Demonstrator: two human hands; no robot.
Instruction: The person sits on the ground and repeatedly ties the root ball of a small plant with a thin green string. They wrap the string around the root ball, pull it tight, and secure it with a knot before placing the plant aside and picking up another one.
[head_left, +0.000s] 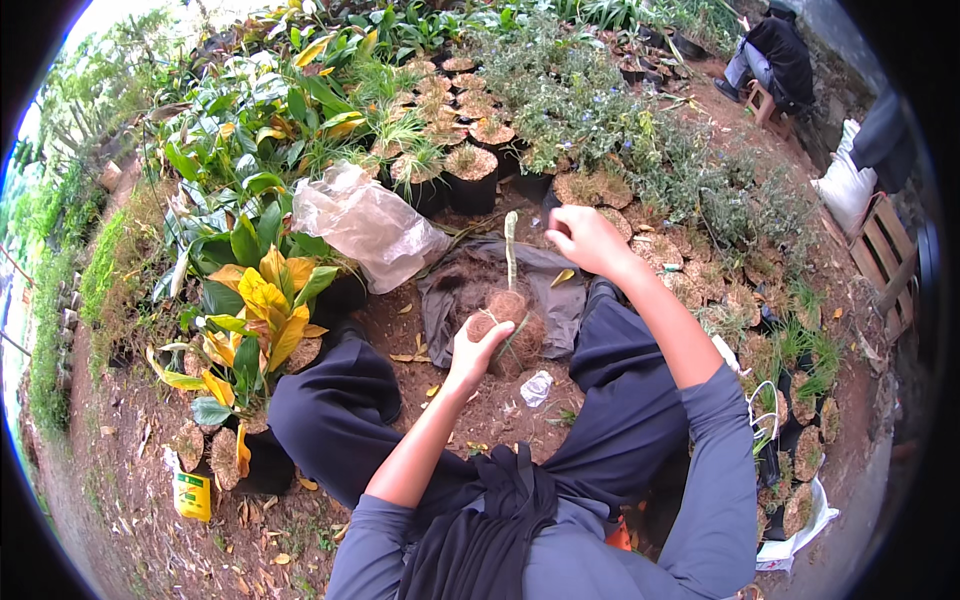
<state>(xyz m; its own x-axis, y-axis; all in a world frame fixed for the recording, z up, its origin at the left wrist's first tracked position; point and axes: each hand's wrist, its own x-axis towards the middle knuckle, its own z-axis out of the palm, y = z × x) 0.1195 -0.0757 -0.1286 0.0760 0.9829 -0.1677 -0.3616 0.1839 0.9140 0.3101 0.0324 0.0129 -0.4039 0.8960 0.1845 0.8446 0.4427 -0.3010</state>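
Note:
My left hand (480, 346) grips a ball of brown coconut fibre (517, 319) low in front of me, its thumb on the near side. A thin string crosses the fibre. From the top of the ball rises a pale green stem (511, 247), upright and leafless. My right hand (589, 238) is raised to the right of the stem, apart from it, with curled fingers. Whether a thin strand lies between those fingers is too small to tell. Under the ball spreads a dark plastic sheet (551, 262) with loose fibre (457, 289) on it.
A crumpled clear plastic bag (367, 225) lies left of the sheet. Potted plants with yellow leaves (274, 300) stand by my left knee. Several black pots (472, 180) are beyond. Crumpled white wrapping (535, 388) is on the soil. A seated person (776, 56) is far right.

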